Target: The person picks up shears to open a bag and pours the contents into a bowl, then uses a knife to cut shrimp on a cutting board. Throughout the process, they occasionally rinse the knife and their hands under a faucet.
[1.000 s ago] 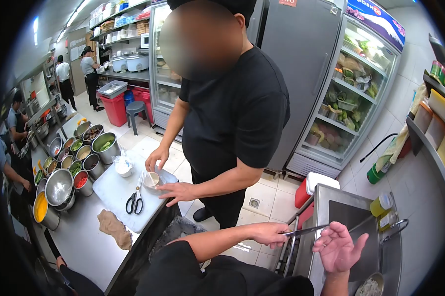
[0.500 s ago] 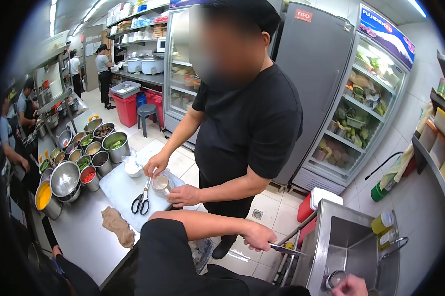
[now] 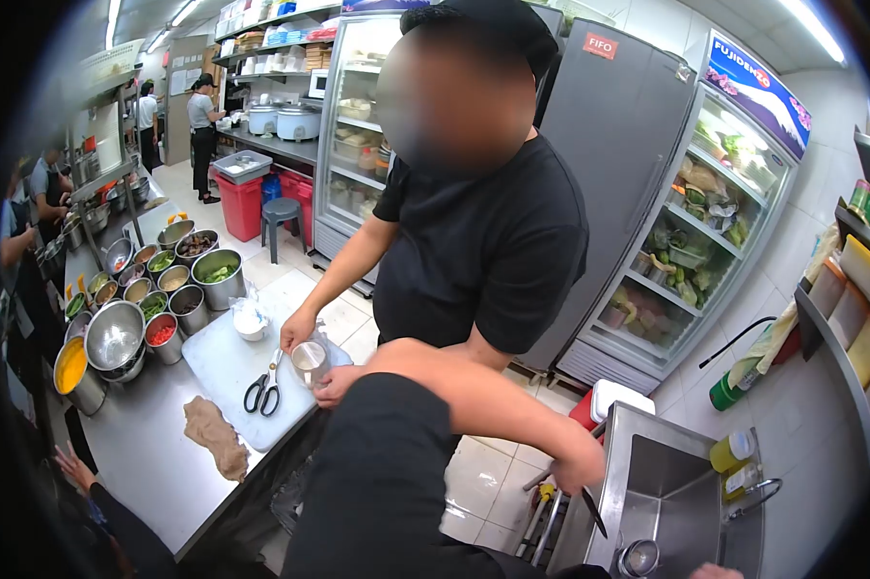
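Note:
My left hand (image 3: 580, 465), blurred, is closed around a knife (image 3: 595, 512) whose dark blade points down beside the sink's edge. Only a small part of my right hand (image 3: 715, 571) shows at the bottom edge; its fingers cannot be made out. A small round metal container (image 3: 638, 558) sits in the steel sink (image 3: 686, 454), left of that hand. Across from me, a person in black (image 3: 483, 241) has both hands by a clear cup (image 3: 309, 359) on the white cutting board (image 3: 213, 338). Black-handled scissors (image 3: 262, 395) lie on the board.
Metal pots (image 3: 117, 338) of ingredients crowd the counter's left side. A brown cloth-like piece (image 3: 215, 439) lies at the board's edge. Another person's hand (image 3: 75, 470) shows at left. Yellow-green containers (image 3: 732, 451) stand by the faucet. Upright fridges (image 3: 686, 212) are behind the person.
My left hand has moved right and closer to the sink, and the knife now points downward. My right hand has dropped toward the bottom edge, away from the metal container. The view has shifted slightly.

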Demonstrator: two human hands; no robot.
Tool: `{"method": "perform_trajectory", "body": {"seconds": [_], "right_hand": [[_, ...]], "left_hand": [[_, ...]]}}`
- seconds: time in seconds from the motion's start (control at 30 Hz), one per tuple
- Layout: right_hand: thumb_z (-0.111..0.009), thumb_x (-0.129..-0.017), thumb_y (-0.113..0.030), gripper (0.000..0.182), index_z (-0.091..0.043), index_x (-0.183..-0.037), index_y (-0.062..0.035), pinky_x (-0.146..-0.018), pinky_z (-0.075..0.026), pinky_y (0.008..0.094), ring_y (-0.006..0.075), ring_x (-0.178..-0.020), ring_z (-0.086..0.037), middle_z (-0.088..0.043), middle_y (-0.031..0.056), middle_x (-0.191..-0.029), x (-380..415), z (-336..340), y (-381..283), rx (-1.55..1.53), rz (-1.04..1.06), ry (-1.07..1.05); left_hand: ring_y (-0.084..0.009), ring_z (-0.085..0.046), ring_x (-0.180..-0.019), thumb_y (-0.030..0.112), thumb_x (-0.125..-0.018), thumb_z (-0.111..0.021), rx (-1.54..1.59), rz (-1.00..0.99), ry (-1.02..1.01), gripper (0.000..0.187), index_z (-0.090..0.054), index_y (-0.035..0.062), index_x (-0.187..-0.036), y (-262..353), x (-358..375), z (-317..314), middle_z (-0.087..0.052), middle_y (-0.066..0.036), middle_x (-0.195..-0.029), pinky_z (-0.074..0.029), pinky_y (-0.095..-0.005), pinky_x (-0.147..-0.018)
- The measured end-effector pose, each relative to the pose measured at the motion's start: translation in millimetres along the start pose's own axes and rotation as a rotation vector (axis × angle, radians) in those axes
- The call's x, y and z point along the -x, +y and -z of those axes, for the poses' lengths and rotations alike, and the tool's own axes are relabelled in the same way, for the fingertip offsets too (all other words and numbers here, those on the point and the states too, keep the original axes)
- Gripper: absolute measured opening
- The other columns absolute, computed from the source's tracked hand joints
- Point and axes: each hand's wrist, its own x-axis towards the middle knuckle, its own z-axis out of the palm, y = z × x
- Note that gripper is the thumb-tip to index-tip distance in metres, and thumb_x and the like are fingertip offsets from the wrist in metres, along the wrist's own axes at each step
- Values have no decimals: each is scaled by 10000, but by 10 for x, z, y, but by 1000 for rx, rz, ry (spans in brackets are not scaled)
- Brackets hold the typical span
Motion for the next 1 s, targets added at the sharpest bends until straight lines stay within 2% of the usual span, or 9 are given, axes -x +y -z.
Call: {"method": "perform_trajectory", "body": {"seconds": [0.07, 0.17, 0.3, 0.4, 0.53, 0.7, 0.8, 0.93, 1.0], "right_hand": [[-662, -766, -97, 141, -535, -779, -36, -616, -484, 464, 405, -675, -576, -575, 174, -751, -330, 43, -151, 160, 154, 28], [-660, -775, -116, 146, -532, -793, -48, -637, -490, 470, 396, -709, -588, -563, 175, -743, -689, 129, -365, 181, 289, 13], [-654, -775, -68, 98, -560, -799, -55, -617, -467, 461, 384, -700, -571, -558, 167, -756, -679, 400, -338, 243, 284, 133], [-659, -775, -51, 173, -639, -946, -67, -599, -433, 425, 329, -668, -548, -502, 117, -723, -663, 654, -515, 188, 312, 551], [-680, -789, -92, 210, -631, -992, -70, -641, -418, 389, 270, -733, -540, -526, 95, -807, -872, 530, -597, 278, 598, 100], [-658, -799, -119, 192, -591, -973, -70, -656, -418, 373, 241, -737, -544, -484, 70, -776, -1012, 851, -925, 334, 634, 674], [-712, -751, -68, 249, -621, -982, -60, -597, -413, 358, 247, -681, -540, -543, 63, -773, -1230, 761, -940, 501, 809, 272], [-664, -731, -86, 248, -615, -966, -21, -607, -400, 319, 191, -680, -506, -481, 32, -741, -1114, 1044, -1240, 447, 840, 714], [-599, -790, -155, 287, -617, -1029, 2, -608, -402, 309, 169, -697, -501, -499, 40, -829, -1152, 1030, -1206, 577, 895, 580]], "left_hand": [[-371, -667, -868, 194, -770, -622, -209, -119, 56, 251, -679, -3, -913, 290, -196, 208, -691, -200, -891, -526, -462, -740], [-354, -672, -877, 198, -766, -616, -236, -229, 175, 259, -679, 5, -927, 512, -470, 288, -693, -188, -888, -529, -459, -741], [-364, -673, -873, 198, -779, -598, -140, -171, 187, 277, -662, -3, -958, 365, -393, 190, -691, -186, -876, -532, -458, -737], [-373, -671, -869, 190, -782, -594, -101, -128, 177, 288, -644, -3, -989, 208, -431, 12, -687, -193, -878, -532, -461, -734], [-378, -669, -871, 184, -780, -599, -144, -109, 148, 301, -628, -7, -1010, 125, -474, 30, -684, -208, -895, -530, -466, -734], [-367, -670, -879, 195, -778, -615, -121, -88, 185, 296, -634, 46, -1033, 123, -421, 78, -690, -185, -921, -533, -456, -732], [-358, -667, -906, 192, -777, -609, -126, -101, 170, 290, -654, 67, -1036, 117, -419, 80, -693, -174, -950, -529, -450, -762], [-369, -656, -929, 174, -781, -571, -148, -256, 198, 276, -686, 44, -995, 33, -580, -16, -692, -187, -966, -518, -451, -815], [-372, -656, -908, 177, -782, -569, -228, -374, 237, 259, -689, 50, -973, -127, -950, -220, -693, -185, -946, -517, -451, -809]]}}
